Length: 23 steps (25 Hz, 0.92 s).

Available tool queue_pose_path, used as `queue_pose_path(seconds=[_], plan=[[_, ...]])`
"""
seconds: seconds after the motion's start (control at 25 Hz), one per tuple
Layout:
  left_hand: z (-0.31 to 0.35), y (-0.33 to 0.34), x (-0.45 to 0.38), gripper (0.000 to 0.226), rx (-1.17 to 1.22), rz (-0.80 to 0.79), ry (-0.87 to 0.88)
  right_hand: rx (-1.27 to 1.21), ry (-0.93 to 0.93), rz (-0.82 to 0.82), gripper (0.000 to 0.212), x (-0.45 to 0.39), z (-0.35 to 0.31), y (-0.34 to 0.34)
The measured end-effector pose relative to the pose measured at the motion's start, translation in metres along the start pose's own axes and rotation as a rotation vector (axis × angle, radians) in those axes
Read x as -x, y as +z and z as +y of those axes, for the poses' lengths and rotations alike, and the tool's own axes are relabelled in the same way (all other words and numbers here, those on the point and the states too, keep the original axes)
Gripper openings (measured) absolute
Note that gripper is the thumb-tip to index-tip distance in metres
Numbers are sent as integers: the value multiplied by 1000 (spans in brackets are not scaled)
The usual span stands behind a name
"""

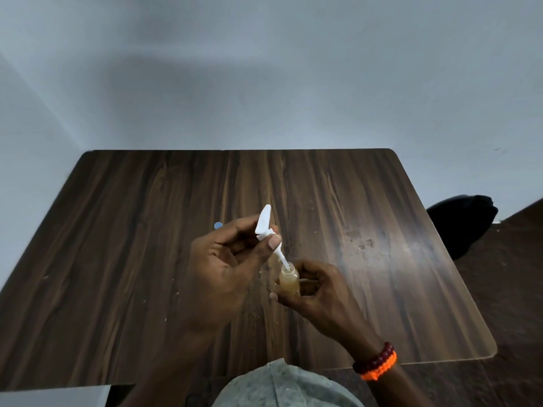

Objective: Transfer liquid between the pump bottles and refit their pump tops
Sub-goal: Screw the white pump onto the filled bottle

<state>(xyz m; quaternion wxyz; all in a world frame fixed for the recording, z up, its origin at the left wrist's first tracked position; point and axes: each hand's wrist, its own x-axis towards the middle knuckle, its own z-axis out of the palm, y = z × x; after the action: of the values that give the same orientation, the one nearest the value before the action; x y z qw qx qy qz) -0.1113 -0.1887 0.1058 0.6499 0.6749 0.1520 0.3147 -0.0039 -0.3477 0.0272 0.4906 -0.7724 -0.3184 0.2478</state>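
Observation:
My right hand [316,289] grips a small clear bottle [289,282] of amber liquid, held above the table with its neck open. My left hand [232,259] pinches a white pump top [264,223] between thumb and fingers. The pump is tilted, its nozzle pointing up and away, and its white dip tube [283,261] slants down into the mouth of the bottle. No second bottle is visible.
A dark wood-grain table [147,230] fills the middle, with drops and crumbs near its centre and wet smears [361,240] to the right. A small pale blue round thing [217,225] peeks out behind my left hand. A black object [461,218] sits beyond the table's right edge.

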Motion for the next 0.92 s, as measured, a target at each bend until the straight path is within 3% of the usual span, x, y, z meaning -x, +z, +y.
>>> queue_pose_path(seconds=[0.28,0.44,0.68,0.84,0.92], plan=[[-21,5,6,32,-166,-166,-78,-64,-70,27,35,-3,-12,1],[-25,-1,2,38,-245,-165,-70,-90,-85,51,30,-6,-16,2],[-20,-4,-1,51,-179,-397,-101,-104,-189,90,47,-5,-22,4],[-27,-3,1,63,-157,-208,-71,-101,-197,107,40,-4,-26,4],[-31,-10,1,70,-145,-216,-78,-136,-172,117,31,-4,-27,3]])
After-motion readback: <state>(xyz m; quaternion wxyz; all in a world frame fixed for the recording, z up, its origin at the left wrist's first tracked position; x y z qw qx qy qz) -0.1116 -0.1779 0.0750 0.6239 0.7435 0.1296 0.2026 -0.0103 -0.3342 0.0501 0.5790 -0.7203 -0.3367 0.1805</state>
